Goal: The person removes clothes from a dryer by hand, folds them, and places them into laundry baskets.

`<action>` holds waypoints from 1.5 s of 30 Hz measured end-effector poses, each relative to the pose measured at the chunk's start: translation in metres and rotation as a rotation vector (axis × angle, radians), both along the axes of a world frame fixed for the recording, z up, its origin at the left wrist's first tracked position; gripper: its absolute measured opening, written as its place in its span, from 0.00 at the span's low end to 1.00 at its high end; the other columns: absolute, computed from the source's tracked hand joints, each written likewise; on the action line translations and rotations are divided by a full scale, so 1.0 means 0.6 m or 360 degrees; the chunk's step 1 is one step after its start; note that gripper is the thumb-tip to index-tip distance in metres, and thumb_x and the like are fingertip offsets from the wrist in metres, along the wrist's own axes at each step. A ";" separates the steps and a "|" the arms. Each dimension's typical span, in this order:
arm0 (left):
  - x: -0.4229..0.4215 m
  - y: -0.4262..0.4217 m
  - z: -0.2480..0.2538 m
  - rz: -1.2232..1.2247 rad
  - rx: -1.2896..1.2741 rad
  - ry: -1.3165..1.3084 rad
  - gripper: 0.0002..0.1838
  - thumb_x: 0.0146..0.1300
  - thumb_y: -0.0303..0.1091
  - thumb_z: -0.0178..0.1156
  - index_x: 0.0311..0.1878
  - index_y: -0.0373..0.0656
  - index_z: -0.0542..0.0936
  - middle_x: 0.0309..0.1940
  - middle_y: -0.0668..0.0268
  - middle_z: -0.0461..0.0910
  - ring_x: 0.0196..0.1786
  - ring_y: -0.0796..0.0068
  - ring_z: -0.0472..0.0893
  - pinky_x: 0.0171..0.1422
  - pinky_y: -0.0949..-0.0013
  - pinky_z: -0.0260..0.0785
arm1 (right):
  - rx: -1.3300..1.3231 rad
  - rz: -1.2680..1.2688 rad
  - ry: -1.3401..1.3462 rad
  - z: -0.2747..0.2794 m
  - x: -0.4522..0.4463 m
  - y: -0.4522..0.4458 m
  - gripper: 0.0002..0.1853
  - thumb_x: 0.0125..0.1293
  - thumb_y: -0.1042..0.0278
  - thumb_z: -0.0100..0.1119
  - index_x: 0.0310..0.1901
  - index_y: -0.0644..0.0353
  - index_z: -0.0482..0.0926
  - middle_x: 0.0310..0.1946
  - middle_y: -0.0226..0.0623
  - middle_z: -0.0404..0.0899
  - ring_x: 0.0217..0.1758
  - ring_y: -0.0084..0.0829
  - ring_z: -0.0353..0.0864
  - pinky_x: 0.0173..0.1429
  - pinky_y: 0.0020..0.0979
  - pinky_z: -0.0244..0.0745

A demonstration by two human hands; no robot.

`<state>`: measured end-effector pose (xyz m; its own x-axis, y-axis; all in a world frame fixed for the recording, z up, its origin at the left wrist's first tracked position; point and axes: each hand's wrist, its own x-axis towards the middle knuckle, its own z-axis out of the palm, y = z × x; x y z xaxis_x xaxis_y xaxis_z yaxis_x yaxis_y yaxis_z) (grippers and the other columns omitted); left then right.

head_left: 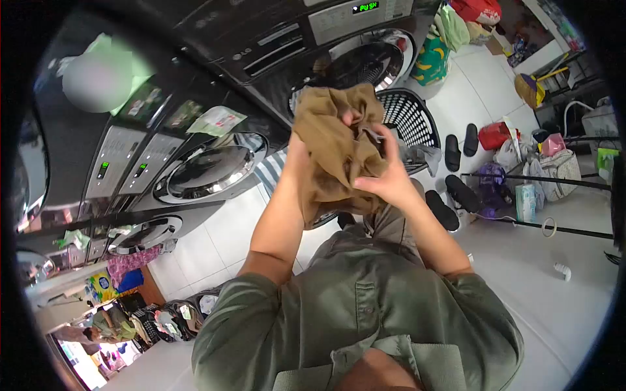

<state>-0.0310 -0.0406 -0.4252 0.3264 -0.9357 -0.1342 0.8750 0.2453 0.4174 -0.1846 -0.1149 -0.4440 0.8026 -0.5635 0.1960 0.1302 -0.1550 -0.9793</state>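
Head cam: crumpled brown fabric garment [332, 146] up in middle, in front of person in olive short-sleeved shirt [326, 306]. Right hand [396, 179] gripping its right side, thumb on front folds. Left hand [298, 144] at left side, mostly hidden, so can't tell how it's gripping. Black perforated plastic basket [427, 124] beyond on right, black front-loading machines [228, 85] far and left, lol, dark slippers [452, 152] on white tile floor [466, 81] right.

Rumpled matt brown cloth [326, 153], perforated black plastic basket [427, 124], glossy white floor tiles [479, 81], shiny metallic washer door rim [244, 171]
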 end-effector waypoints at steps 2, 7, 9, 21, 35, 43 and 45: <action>0.032 0.045 0.061 0.0074 -0.0312 -0.0552 0.21 0.61 0.49 0.43 0.44 0.39 0.69 0.42 0.51 0.72 0.47 0.57 0.71 0.52 0.59 0.65 | 0.0086 0.0125 0.0147 0.023 0.019 0.012 0.23 0.43 0.78 0.56 0.47 0.65 0.70 0.42 0.41 0.73 0.48 0.30 0.71 0.53 0.27 0.63; 0.143 0.144 0.179 0.1146 0.0159 -0.1090 0.22 0.64 0.46 0.44 0.53 0.39 0.67 0.52 0.60 0.70 0.54 0.64 0.69 0.59 0.58 0.60 | 0.0184 0.0041 -0.0225 0.089 0.029 -0.104 0.14 0.52 0.80 0.52 0.43 0.64 0.75 0.39 0.30 0.76 0.42 0.20 0.73 0.49 0.23 0.66; 0.142 0.173 0.209 0.1200 0.0071 -0.1446 0.21 0.63 0.44 0.46 0.53 0.40 0.67 0.52 0.61 0.70 0.55 0.65 0.69 0.60 0.58 0.58 | 0.0003 0.0252 -0.0441 0.154 0.019 -0.115 0.21 0.50 0.80 0.55 0.49 0.63 0.71 0.45 0.33 0.73 0.47 0.21 0.71 0.52 0.22 0.64; 0.119 0.525 0.230 0.1496 0.0860 -0.1320 0.18 0.61 0.33 0.51 0.54 0.42 0.67 0.51 0.60 0.70 0.54 0.64 0.70 0.58 0.60 0.62 | -0.1117 0.0344 0.0916 0.040 -0.075 -0.119 0.13 0.39 0.74 0.56 0.32 0.62 0.71 0.25 0.45 0.74 0.28 0.42 0.73 0.34 0.34 0.68; -0.191 0.557 -0.148 0.0480 0.0652 0.0396 0.39 0.58 0.64 0.38 0.63 0.40 0.56 0.62 0.59 0.57 0.63 0.60 0.59 0.65 0.58 0.50 | 0.1821 0.0011 0.0661 -0.154 -0.216 0.037 0.33 0.55 0.41 0.42 0.55 0.58 0.61 0.53 0.38 0.62 0.54 0.36 0.62 0.58 0.41 0.57; -0.017 0.503 -0.042 0.0480 0.0767 -0.0047 0.30 0.62 0.53 0.42 0.60 0.40 0.61 0.59 0.58 0.62 0.60 0.59 0.63 0.63 0.55 0.55 | 0.2452 0.0631 -0.0484 -0.119 -0.053 0.021 0.36 0.56 0.37 0.45 0.55 0.61 0.64 0.53 0.38 0.68 0.55 0.35 0.68 0.58 0.36 0.62; 0.013 0.512 -0.033 0.0731 0.0674 -0.0206 0.29 0.60 0.48 0.49 0.60 0.40 0.60 0.59 0.59 0.62 0.61 0.60 0.61 0.64 0.56 0.52 | 0.1432 0.0286 0.0397 -0.055 -0.021 0.009 0.25 0.56 0.47 0.54 0.44 0.63 0.72 0.41 0.37 0.76 0.45 0.30 0.74 0.53 0.35 0.67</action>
<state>-0.0231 0.2663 -0.4453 0.7198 -0.5711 -0.3946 0.6561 0.3739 0.6555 -0.1975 -0.1098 -0.4771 0.8519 -0.2834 -0.4404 -0.1505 0.6730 -0.7242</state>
